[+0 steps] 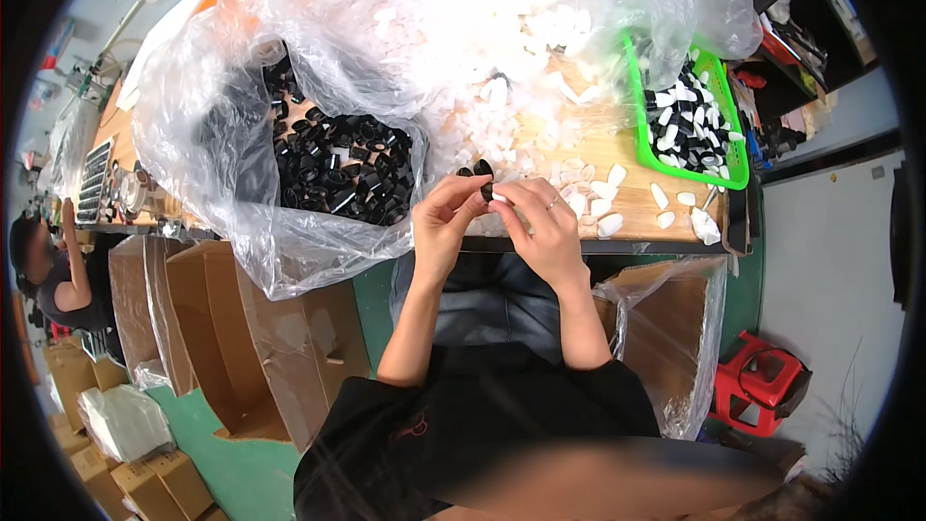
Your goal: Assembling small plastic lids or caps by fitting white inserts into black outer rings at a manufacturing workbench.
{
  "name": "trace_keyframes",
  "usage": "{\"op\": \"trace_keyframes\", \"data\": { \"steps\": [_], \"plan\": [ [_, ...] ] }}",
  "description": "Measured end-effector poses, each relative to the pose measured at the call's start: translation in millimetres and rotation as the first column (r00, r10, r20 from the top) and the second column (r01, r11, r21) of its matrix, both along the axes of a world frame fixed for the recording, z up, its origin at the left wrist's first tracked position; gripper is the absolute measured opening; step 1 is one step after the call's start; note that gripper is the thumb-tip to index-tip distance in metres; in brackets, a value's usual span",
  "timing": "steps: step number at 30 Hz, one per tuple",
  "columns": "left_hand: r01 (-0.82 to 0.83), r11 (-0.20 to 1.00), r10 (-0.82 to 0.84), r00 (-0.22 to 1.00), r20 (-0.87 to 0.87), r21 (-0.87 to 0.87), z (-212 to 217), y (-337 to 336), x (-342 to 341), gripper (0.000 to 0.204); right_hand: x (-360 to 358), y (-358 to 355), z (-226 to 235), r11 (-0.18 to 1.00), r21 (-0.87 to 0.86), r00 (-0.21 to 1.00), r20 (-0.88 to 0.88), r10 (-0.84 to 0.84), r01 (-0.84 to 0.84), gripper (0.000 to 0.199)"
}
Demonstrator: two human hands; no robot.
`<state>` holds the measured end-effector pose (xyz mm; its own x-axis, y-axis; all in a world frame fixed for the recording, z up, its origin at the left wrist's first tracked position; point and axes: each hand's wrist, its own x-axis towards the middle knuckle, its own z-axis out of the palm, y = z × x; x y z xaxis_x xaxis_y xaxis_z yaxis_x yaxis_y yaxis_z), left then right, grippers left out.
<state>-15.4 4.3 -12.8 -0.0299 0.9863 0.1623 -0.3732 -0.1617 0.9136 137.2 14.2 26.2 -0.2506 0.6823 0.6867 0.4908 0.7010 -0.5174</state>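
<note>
I have both hands up over the near edge of the wooden table [617, 159], working a small black ring [485, 191] between them. My left hand [442, 222] pinches the ring at its fingertips; my right hand [545, 222] closes on it from the other side, and a bit of white seems to show at its fingers, though it is too small to tell. Just beyond the thumbs another black ring [482, 168] sits on the table. To the far left a clear plastic bag [222, 135] holds a heap of black rings [338, 169]; far centre lies a pile of translucent white caps [482, 48], and loose white caps [603, 203] lie just right of my hands. A green basket [644, 125] at far right holds mixed black-and-white pieces. To do this well, I judge I should keep the ring square to the cap and press evenly with both thumbs.
</note>
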Motion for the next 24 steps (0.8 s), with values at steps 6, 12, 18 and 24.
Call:
{"op": "trace_keyframes", "data": {
  "steps": [6,12,18,24],
  "plan": [
    [-0.097,0.994,0.099,0.994,-0.046,0.045,3,-2,6,0.023,-10,-7,4,0.981,-0.191,0.980,-0.189,-0.062,0.026,0.035],
    [-0.120,0.991,0.125,0.987,0.097,-0.055,-2,-2,7,0.025,-10,-14,-9,0.915,-0.388,0.850,-0.513,-0.116,-0.109,0.033],
    [0.049,0.997,-0.052,0.998,0.047,0.067,-5,2,-1,0.015,-2,-12,-4,0.916,-0.388,0.912,-0.404,-0.070,-0.102,0.028],
    [0.054,0.997,-0.067,0.966,0.250,0.058,-5,-4,6,0.004,-1,-15,-1,0.842,-0.468,0.800,-0.595,-0.077,-0.267,0.022]
  ]
}}
